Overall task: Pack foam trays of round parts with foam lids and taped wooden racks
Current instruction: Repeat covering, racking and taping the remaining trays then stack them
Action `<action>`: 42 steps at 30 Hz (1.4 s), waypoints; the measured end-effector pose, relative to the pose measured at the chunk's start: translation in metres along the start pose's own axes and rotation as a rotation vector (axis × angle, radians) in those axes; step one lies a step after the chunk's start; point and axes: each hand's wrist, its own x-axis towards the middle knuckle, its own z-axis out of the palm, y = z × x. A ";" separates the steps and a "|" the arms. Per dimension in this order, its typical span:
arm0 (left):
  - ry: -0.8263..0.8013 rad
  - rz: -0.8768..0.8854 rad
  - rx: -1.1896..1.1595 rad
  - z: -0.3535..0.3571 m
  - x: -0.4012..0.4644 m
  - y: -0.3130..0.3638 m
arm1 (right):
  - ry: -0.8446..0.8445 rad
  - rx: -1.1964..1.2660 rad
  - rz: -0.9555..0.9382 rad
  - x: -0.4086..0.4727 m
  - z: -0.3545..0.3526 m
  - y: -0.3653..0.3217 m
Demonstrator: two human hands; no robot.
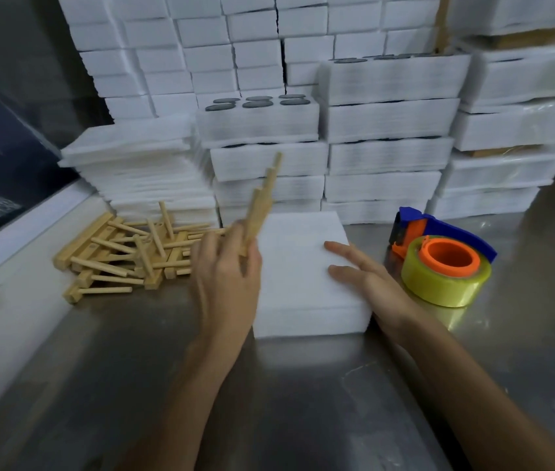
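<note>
Head view shows the left hand (227, 266) holding a wooden rack (262, 205) up, left of the covered foam tray (303, 277). Right hand (368, 277) lies flat on it. Foam looks light and soft; hold its sides gently.

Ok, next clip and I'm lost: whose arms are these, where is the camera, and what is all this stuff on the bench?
There is no machine here: one camera on a person's head looks down at their own bare hands. The left hand holds up a wooden rack, blurred by motion. The right hand lies flat on a closed foam tray on the metal table. More wooden racks lie piled at left, a tape dispenser sits at right, and stacked foam trays stand behind, some showing round parts.
</note>
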 end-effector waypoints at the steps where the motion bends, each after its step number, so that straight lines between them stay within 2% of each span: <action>1: -0.044 0.057 0.003 0.003 -0.002 0.009 | 0.004 -0.001 -0.001 0.000 0.000 -0.001; 4: -0.248 0.125 0.014 0.008 -0.011 0.028 | -0.003 0.015 -0.021 -0.001 0.001 -0.002; 8: -0.396 0.124 0.126 0.014 -0.010 0.033 | -0.021 0.008 -0.030 -0.001 0.002 -0.005; 16: -0.556 0.142 0.153 0.011 -0.007 0.040 | -0.035 0.190 -0.004 -0.004 0.004 -0.005; 21: -0.561 0.075 0.072 0.012 -0.002 0.031 | 0.010 0.075 -0.039 0.000 0.006 -0.001; 25: -0.505 0.032 -0.007 0.013 0.000 0.025 | 0.068 0.116 -0.009 -0.002 0.006 -0.001; 27: -0.460 0.028 -0.035 0.014 -0.003 0.023 | 0.049 0.153 -0.040 -0.002 0.004 -0.002; 31: -0.338 0.061 -0.058 0.015 -0.013 0.021 | 0.034 0.067 -0.020 -0.003 0.000 -0.004; 36: -0.272 0.008 -0.134 0.023 -0.016 0.003 | 0.008 0.080 -0.009 -0.003 0.000 -0.004; 42: -0.416 -0.190 -0.546 0.026 -0.016 -0.012 | -0.011 0.076 0.004 -0.005 0.000 -0.007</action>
